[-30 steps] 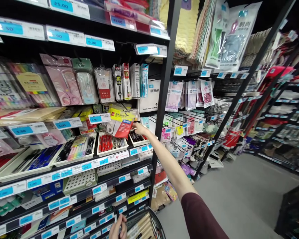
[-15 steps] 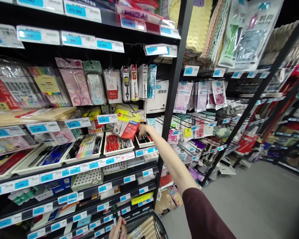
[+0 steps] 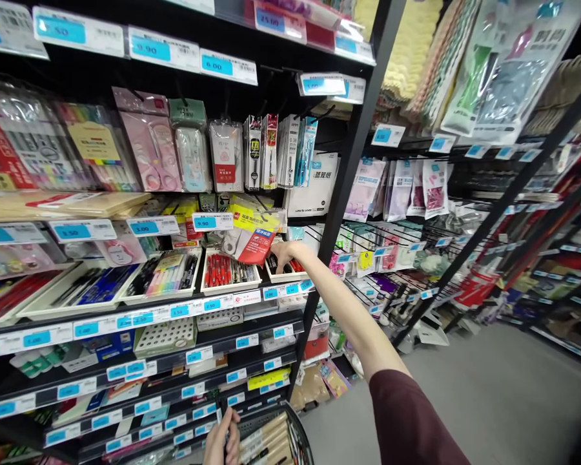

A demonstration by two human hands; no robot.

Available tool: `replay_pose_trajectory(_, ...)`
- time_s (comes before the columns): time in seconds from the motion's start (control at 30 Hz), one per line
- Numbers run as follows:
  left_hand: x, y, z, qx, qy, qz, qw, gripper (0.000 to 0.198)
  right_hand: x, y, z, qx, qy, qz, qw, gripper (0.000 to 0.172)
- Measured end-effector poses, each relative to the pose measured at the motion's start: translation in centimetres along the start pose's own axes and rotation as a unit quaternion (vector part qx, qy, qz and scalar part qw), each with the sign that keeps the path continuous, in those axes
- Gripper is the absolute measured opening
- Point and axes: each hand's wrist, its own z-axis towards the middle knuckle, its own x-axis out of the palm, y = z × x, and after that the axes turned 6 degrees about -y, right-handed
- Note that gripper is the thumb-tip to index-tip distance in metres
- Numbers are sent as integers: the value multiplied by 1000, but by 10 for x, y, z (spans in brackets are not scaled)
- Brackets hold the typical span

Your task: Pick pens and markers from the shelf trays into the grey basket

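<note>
My right hand [image 3: 287, 252] reaches over a small white tray [image 3: 285, 278] at the right end of the pen shelf. Its fingers are arched downward and somewhat apart, touching or just above dark and red pens [image 3: 297, 265]; the fingertips are partly hidden. Beside it hangs a yellow and red packet [image 3: 252, 239]. Low in the view, my left hand [image 3: 223, 440] is closed around a slim dark stick-like thing [image 3: 219, 413] whose kind I cannot make out. A dark basket [image 3: 304, 421] next to that hand holds several tan-barrelled long items [image 3: 267, 442].
More trays of pens [image 3: 169, 274] line the shelf to the left. Packaged scissors [image 3: 152, 155] and pen packs [image 3: 252, 152] hang above. A black shelf post [image 3: 348, 148] stands close to my right forearm. Grey floor [image 3: 459, 394] lies at the lower right.
The view has shifted slightly. My right hand has moved a little within the tray, and more red pens show beside it. My left hand and the basket sit slightly further left in view.
</note>
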Motion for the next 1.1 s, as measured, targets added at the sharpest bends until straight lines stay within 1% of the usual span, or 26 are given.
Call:
replay_pose_trajectory(0.1,0,-1,0,-3,-4,2,1000,56,-4,0,-8,-46,66,17,997,59)
replay_pose_trajectory(0.17,-1,0,1,-4,-3,5,1000,55,-7,-1,-12,-72,59,20,995,54)
replay_pose_trajectory(0.3,-4,1,6,-16,12,11,1000,57,-10,-8,-17,-92,1,55,994,34)
replay_pose_trajectory(0.37,-5,2,7,-20,18,16,1000,58,-12,-15,-17,-111,-52,92,988,24)
replay_pose_trajectory(0.43,-6,4,8,-14,19,18,1000,57,-13,-22,-16,-124,-123,127,976,25)
replay_pose_trajectory(0.5,-6,5,8,-6,15,15,1000,57,-14,-28,-16,-100,-192,137,967,29)
replay_pose_trajectory(0.57,-6,6,7,-7,12,13,1000,58,-12,-33,-15,-53,-242,131,960,30)
replay_pose_trajectory(0.63,-6,6,6,-9,8,11,1000,59,-10,-35,-14,-14,-280,131,951,34)
replay_pose_trajectory(0.7,-5,5,3,-9,5,7,1000,58,-8,-35,-11,13,-303,131,944,38)
replay_pose_trajectory(0.8,-4,3,-1,-6,-1,7,1000,57,-5,-36,-6,44,-316,121,940,37)
replay_pose_trajectory(0.97,-3,0,-4,4,0,16,1000,57,-4,-34,4,72,-327,114,935,40)
replay_pose_trajectory(1.03,-3,-1,-3,6,-6,18,1000,59,-3,-33,8,82,-321,112,937,39)
replay_pose_trajectory(1.1,-4,-1,-2,7,-10,16,1000,61,0,-33,12,88,-301,111,943,35)
